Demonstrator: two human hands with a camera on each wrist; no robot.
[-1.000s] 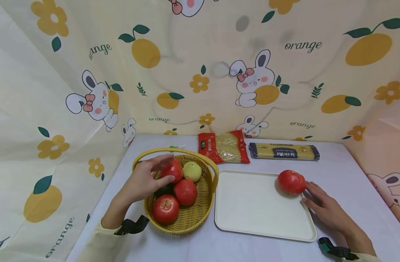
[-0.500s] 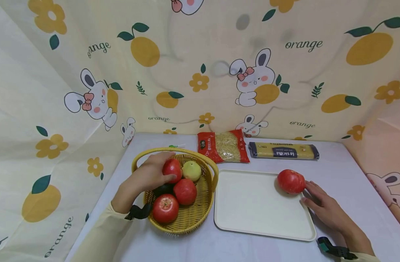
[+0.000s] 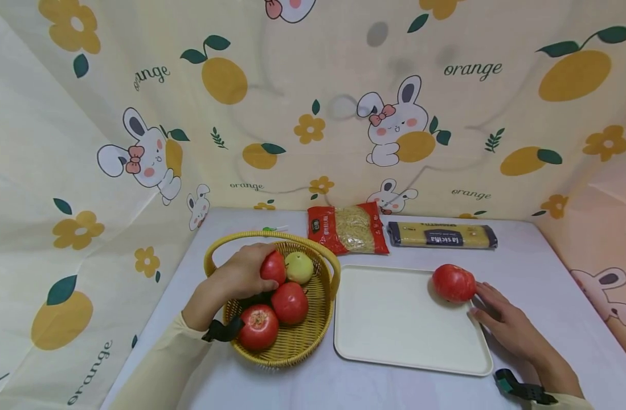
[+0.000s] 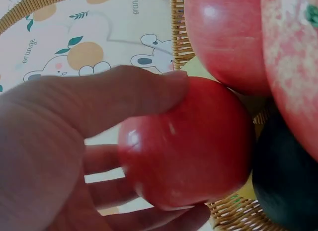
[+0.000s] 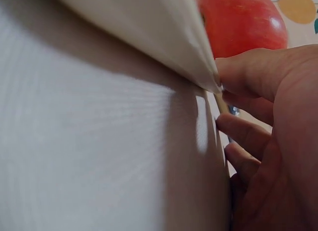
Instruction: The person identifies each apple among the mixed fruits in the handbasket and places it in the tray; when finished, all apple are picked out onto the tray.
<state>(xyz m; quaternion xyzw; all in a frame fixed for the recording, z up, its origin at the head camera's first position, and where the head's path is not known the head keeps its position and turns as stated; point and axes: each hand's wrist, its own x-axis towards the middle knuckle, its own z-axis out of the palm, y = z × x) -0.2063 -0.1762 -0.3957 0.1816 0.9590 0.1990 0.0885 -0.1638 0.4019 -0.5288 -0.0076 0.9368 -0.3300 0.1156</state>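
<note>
My left hand reaches into a yellow wicker basket and grips a glossy red fruit. In the left wrist view, my thumb lies along one side of this red fruit and my fingers curl round the far side. Beside it sit two red apples, a pale yellow-green fruit and a dark green fruit, mostly hidden in the head view. On the right, my right hand rests with relaxed fingers at the edge of a white tray, close to a large tomato.
At the back of the table lie a red bag of pasta and a long spaghetti packet. The basket's handle arches beyond my left hand. A patterned cloth hangs behind the table.
My left hand has moved right and down over the red fruit, and its fingers have closed round it. That fruit has shifted slightly right. My right hand and the tomato have stayed in place.
</note>
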